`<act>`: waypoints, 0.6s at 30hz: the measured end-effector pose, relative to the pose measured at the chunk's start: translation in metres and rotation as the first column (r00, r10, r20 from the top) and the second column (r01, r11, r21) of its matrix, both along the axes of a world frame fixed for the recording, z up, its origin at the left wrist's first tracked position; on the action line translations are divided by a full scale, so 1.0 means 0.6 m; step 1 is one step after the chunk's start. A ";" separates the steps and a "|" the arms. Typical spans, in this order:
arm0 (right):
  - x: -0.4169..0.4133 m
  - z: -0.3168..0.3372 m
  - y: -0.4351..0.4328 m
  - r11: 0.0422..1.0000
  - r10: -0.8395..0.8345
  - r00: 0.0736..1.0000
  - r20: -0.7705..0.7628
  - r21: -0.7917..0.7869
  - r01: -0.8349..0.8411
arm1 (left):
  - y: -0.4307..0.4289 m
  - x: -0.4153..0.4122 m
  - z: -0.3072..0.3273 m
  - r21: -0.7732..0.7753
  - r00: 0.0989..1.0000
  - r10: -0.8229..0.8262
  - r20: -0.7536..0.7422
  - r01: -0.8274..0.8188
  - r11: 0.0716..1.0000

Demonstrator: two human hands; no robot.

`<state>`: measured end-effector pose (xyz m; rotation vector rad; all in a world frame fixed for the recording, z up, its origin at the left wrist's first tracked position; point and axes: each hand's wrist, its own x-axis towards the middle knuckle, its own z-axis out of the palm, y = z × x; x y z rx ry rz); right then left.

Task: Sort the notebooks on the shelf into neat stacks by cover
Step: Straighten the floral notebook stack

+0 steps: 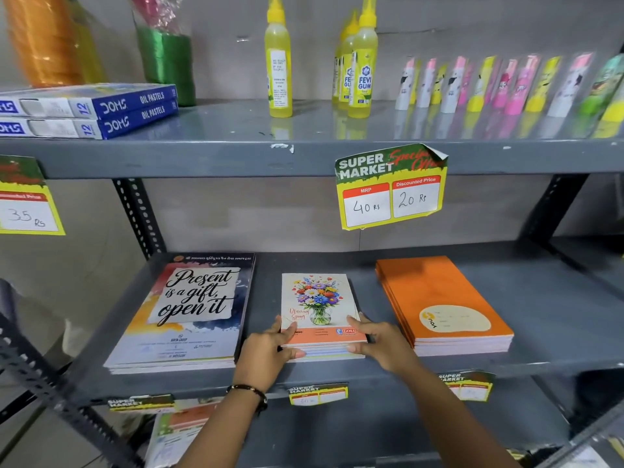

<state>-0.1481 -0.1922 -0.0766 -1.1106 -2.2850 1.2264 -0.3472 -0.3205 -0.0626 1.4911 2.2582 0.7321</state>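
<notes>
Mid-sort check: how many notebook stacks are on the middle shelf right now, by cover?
"Present is a gift" cover stack: 1
Flower bouquet cover stack, held at its front corners by both hands: 1
Plain orange cover stack: 1
Total: 3 stacks

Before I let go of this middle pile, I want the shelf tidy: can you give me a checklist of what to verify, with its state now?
1. Flower-cover stack squared: not ok, lower edges stick out at the front.
2. Both hands on it: ok, left hand and right hand press its front corners.
3. One cover per pile: ok for the top covers; lower covers cannot tell.
4. Gaps between piles: ok, the "Present is a gift" stack and orange stack stand apart from it.
5. Orange stack aligned: not ok, slightly fanned along its left edge.
6. Stray notebooks on this shelf: ok, none seen.
</notes>
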 end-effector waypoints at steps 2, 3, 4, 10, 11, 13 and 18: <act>0.001 -0.002 0.001 1.000 0.000 1.000 -0.013 -0.021 0.000 | 0.001 0.000 0.004 -0.019 1.000 -0.008 -0.004 0.008 1.000; 0.001 -0.003 0.002 1.000 -0.001 1.000 -0.023 -0.028 0.000 | 0.001 0.000 0.007 -0.027 1.000 -0.015 -0.004 0.015 1.000; 0.001 -0.004 0.002 0.999 -0.004 0.999 -0.031 -0.037 0.003 | 0.002 0.000 0.009 -0.036 1.000 -0.022 -0.001 0.022 0.999; 0.004 -0.015 0.009 0.989 -0.026 0.994 -0.109 -0.149 0.010 | 0.003 -0.005 0.014 -0.059 0.998 -0.055 0.028 0.057 0.997; 0.004 -0.015 0.008 0.987 -0.029 0.993 -0.117 -0.160 0.010 | 0.004 -0.005 0.014 -0.061 0.998 -0.053 0.032 0.055 0.997; 0.004 -0.014 0.007 0.985 -0.033 0.991 -0.129 -0.172 0.010 | 0.005 -0.006 0.013 -0.060 0.998 -0.043 0.040 0.045 0.997; 0.005 -0.012 0.007 0.983 -0.034 0.991 -0.132 -0.182 0.010 | 0.007 -0.002 0.014 -0.061 0.999 -0.031 0.026 0.032 0.998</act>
